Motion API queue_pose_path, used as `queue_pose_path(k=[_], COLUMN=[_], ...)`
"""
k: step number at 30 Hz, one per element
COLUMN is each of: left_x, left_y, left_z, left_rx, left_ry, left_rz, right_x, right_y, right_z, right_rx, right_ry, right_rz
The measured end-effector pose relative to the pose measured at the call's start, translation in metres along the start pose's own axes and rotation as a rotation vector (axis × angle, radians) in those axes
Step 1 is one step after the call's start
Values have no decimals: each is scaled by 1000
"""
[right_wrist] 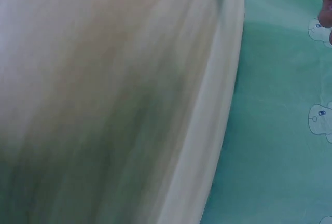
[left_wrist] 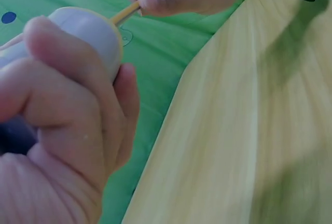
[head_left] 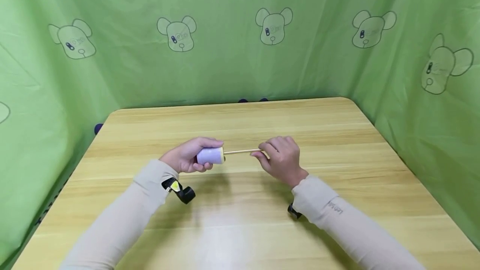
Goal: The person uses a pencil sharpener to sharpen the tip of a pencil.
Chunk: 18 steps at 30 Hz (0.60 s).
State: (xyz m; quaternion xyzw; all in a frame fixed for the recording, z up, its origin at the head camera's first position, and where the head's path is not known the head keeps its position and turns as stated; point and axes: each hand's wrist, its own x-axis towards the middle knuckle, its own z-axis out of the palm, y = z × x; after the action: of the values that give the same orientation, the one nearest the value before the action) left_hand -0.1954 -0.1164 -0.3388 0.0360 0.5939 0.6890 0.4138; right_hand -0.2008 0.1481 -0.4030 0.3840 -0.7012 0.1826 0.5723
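Note:
Fingers wrapped about it, my left hand [head_left: 189, 153] holds a small lavender cylinder [head_left: 210, 156] on its side, above the table. From the cylinder's pale yellow-rimmed end a thin yellowish stick [head_left: 240, 152] extends to the right. My right hand [head_left: 283, 159] pinches that stick's far end between thumb and fingers. In the left wrist view the stick [left_wrist: 126, 13] meets the end of the cylinder [left_wrist: 91, 22]; how deep it goes inside is hidden. The right wrist view catches only part of a hand [right_wrist: 326, 3] at its upper right edge.
Below both hands spreads a light wood-grain table [head_left: 240, 220] with rounded far corners. Green curtains [head_left: 225, 70] printed with bear-like heads surround it at the back and sides. Black camera mounts [head_left: 183, 193] sit at the wrists over pale sleeves.

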Motion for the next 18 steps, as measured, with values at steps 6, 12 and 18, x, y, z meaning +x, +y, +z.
queue_pose_path(k=[6, 12, 18], left_x=[6, 8, 3], left_y=[-7, -17, -21], left_z=[3, 10, 18], left_rx=[22, 177, 522], left_ry=[21, 74, 166], left_rz=[-5, 199, 439], right_x=[1, 9, 25], right_y=[-5, -4, 0], right_z=[1, -9, -25], right_rx=[-70, -24, 91], right_ry=[31, -118, -404], right_rz=[9, 92, 218])
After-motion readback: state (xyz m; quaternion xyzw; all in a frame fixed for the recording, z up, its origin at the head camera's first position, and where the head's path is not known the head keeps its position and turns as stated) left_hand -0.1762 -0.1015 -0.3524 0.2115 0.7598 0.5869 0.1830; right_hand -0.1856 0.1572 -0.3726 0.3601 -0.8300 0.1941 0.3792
